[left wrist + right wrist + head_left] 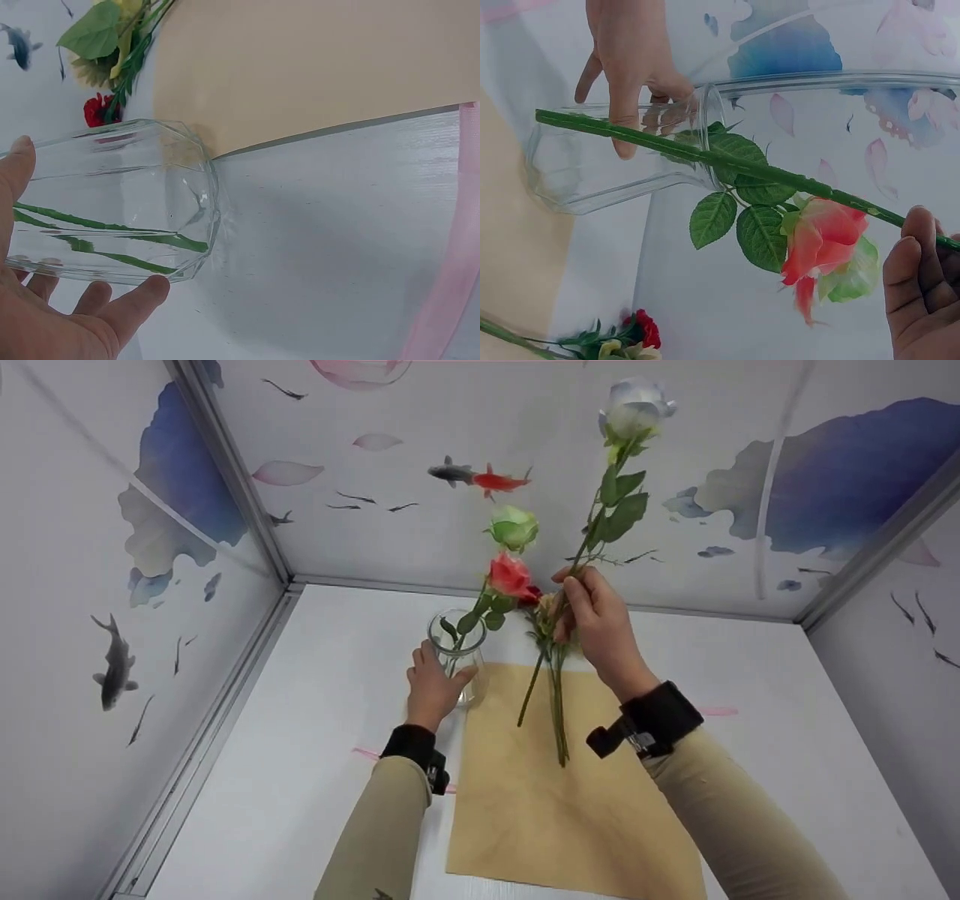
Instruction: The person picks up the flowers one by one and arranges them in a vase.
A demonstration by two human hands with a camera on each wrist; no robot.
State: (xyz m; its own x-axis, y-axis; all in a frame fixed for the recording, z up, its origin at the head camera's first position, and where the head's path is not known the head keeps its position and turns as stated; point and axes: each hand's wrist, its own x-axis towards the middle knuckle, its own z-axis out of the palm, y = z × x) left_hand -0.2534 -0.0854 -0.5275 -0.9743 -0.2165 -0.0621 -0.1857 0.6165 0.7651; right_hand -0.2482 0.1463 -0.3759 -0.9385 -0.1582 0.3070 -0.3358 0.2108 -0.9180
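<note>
My left hand [433, 690] grips a clear glass vase [112, 187], fingers on one side and thumb on the other. Two green stems [142, 262] show inside the glass. A coral-pink rose [510, 575] leans out of its mouth to the right, with a pale green rose [514, 527] just behind. Between thumb and fingers, my right hand [604, 626] pinches the stem [780, 176] of a white-blue rose [636, 409]. That bloom is raised high, and the stem's lower end slants down beside the vase, apart from its mouth.
Brown paper [540, 810] covers the middle of the white table [322, 660]. More flowers, including a red one [529, 596], lie at the paper's far edge with stems [559, 720] over it. Printed panels [360, 510] wall the back and sides. Pink tape [457, 225] marks the tabletop.
</note>
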